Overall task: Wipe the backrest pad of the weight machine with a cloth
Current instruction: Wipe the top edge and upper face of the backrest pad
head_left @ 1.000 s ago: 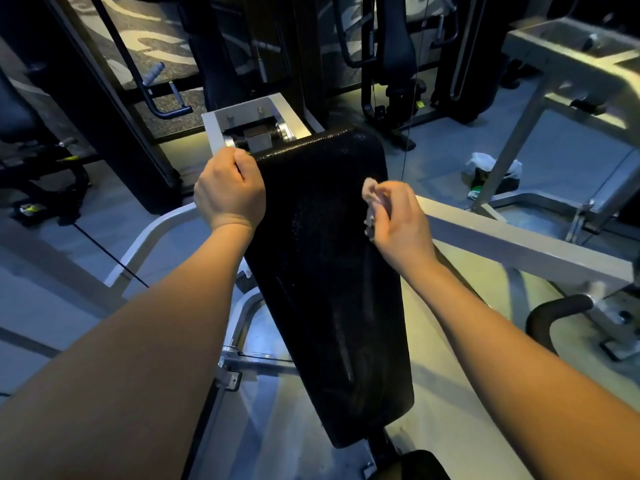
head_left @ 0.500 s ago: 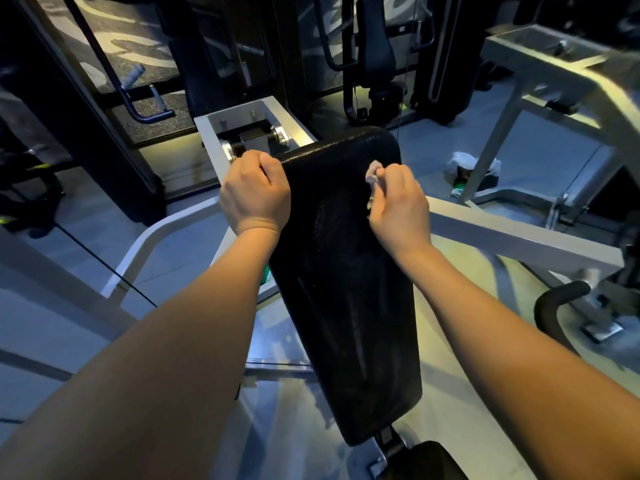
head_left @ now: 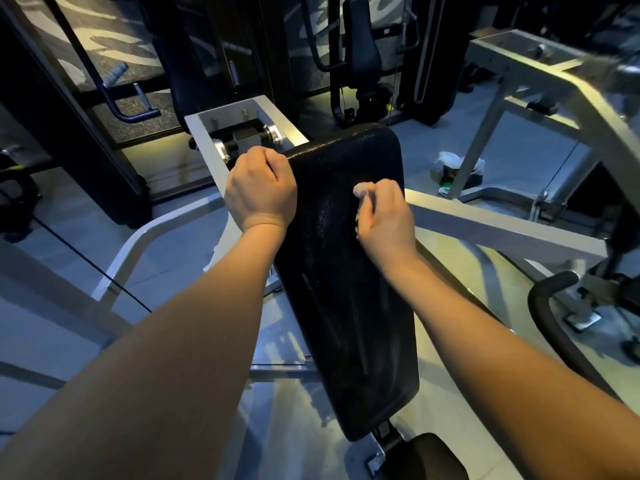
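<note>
Backrest pad (head_left: 346, 289), black, glossy, streaked.

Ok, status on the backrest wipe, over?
Left hand grips top left edge of backrest pad. Right hand presses bunched cloth on its upper right. Wipe streaks lower down; pad face otherwise unobstructed.

Moves the cloth (head_left: 361, 189), bunched in the right hand (head_left: 387, 220), slightly inward from the right edge of the backrest pad (head_left: 346, 306), closer to the left hand (head_left: 260, 192).
</note>
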Action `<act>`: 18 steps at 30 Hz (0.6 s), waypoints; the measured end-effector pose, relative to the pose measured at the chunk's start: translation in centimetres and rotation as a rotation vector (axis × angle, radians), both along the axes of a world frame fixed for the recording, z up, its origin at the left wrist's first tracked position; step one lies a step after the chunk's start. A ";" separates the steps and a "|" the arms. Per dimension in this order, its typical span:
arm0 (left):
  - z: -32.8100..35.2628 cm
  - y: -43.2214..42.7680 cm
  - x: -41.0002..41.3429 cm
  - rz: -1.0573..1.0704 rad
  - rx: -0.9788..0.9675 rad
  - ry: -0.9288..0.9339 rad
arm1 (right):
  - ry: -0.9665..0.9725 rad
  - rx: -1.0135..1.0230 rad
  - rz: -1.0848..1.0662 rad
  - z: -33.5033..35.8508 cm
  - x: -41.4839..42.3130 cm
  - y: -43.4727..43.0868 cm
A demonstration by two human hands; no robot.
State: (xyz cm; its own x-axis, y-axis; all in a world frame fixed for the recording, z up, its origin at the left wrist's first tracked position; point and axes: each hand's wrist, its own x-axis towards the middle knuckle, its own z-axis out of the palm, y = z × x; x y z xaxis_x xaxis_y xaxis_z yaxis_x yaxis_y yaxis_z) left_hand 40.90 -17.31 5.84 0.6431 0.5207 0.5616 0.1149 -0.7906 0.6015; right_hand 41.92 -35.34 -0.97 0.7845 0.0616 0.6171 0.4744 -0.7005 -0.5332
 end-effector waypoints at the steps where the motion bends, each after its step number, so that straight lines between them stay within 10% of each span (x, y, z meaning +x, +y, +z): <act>1: 0.0 0.0 0.0 0.001 -0.001 0.004 | 0.020 -0.017 0.035 -1.0 -1.1 0.6; 18: -0.1 0.2 0.0 -0.028 0.002 -0.005 | 0.050 0.205 -0.102 2.1 1.6 -0.5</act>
